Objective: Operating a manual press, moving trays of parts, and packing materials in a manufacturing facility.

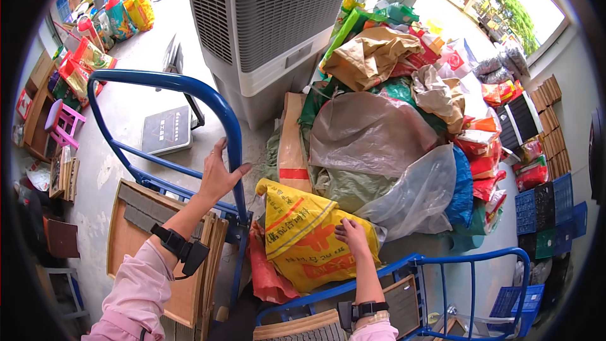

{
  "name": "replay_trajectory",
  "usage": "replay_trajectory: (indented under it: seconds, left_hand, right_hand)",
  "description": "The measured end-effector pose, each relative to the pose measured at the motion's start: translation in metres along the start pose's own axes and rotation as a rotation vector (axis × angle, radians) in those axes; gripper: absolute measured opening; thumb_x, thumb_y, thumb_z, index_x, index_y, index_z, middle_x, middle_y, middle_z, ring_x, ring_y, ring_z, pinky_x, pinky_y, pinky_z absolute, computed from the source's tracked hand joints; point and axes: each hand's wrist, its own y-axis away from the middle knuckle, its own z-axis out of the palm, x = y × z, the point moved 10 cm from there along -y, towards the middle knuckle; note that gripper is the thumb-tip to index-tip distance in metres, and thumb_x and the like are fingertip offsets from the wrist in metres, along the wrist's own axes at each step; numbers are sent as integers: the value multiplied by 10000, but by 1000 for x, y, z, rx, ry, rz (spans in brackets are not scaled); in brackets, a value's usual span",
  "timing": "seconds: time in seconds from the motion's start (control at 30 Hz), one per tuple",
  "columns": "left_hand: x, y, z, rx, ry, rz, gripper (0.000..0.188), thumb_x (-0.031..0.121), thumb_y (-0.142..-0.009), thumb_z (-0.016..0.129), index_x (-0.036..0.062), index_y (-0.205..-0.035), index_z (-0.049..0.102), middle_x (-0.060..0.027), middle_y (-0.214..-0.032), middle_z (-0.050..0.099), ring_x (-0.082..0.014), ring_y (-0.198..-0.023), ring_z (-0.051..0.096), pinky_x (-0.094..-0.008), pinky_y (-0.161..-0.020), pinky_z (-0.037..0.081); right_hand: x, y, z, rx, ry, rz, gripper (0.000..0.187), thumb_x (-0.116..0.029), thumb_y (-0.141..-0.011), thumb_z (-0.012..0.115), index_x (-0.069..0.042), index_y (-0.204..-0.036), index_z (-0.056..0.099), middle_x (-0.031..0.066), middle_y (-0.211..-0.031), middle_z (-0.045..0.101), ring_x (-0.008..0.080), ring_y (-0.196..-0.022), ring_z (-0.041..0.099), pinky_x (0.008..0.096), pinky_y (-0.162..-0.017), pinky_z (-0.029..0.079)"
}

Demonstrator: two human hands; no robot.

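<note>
My left hand (219, 173) is at the upright blue tube of a trolley handle (235, 136), its thumb across the tube and its fingers bent on the far side. Below and right of it, a yellow woven sack (293, 224) with red and dark print stands bulging. My right hand (353, 238) lies against the sack's right part with curled fingers, which seem to grip its material. A red bag (271, 271) shows under the sack's left side. Beyond it spreads a pile of used sacks, with a clear plastic bag (413, 196) close to my right hand.
Wooden trays (142, 233) lean by the left trolley frame. A second blue trolley frame (470, 259) curves along the near right. A grey air cooler (271, 31) stands behind. Blue crates (536, 211) are at right; a black case (167, 129) and pink stool (63, 123) at left.
</note>
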Motion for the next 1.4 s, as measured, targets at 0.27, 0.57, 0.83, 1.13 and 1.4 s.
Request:
replay_trajectory:
  seconds: [0.27, 0.57, 0.83, 1.13, 1.4]
  left_hand:
    - [-63, 6, 64, -21, 674, -264, 252, -72, -694, 582, -11, -892, 438, -25, -644, 479, -101, -607, 518, -240, -583, 449]
    - [-37, -4, 70, -164, 611, 185, 298, 1, -744, 539, 4, -893, 282, -60, -603, 493, -164, -512, 497, -366, -596, 490]
    - [-53, 6, 71, 14, 747, -127, 254, -74, -695, 577, 10, -868, 410, -35, -680, 481, -121, -590, 502, -267, -587, 453]
    - [-53, 120, 40, -81, 287, -617, 712, 392, -738, 629, -92, -1117, 271, -231, -1115, 378, -301, -1005, 431, -366, -872, 339]
    - [155, 389, -83, -676, 1273, -870, 898, 296, -717, 684, 99, -1262, -2, -156, -1214, 307, -269, -1103, 418, -375, -732, 511]
  right_hand:
    - [33, -263, 1, 129, -498, -36, 385, -308, -829, 554, -13, -1052, 450, 112, -948, 515, 243, -818, 532, 373, -713, 459]
    - [43, -370, 4, 363, -809, -101, 547, -298, -761, 628, -42, -1201, 428, 84, -1316, 313, 252, -1228, 222, 407, -943, 269]
    - [-61, -311, -48, 330, -1234, -294, 182, -82, -814, 543, 9, -972, 537, 91, -937, 586, 217, -852, 558, 347, -770, 459]
    - [-42, 96, 14, -50, -758, -308, 552, 48, -669, 494, 21, -1204, 358, 133, -1149, 476, 263, -1027, 493, 407, -893, 401]
    - [156, 419, 30, -345, -110, -54, 316, -214, -762, 589, 36, -946, 530, 144, -773, 602, 282, -614, 589, 349, -567, 482]
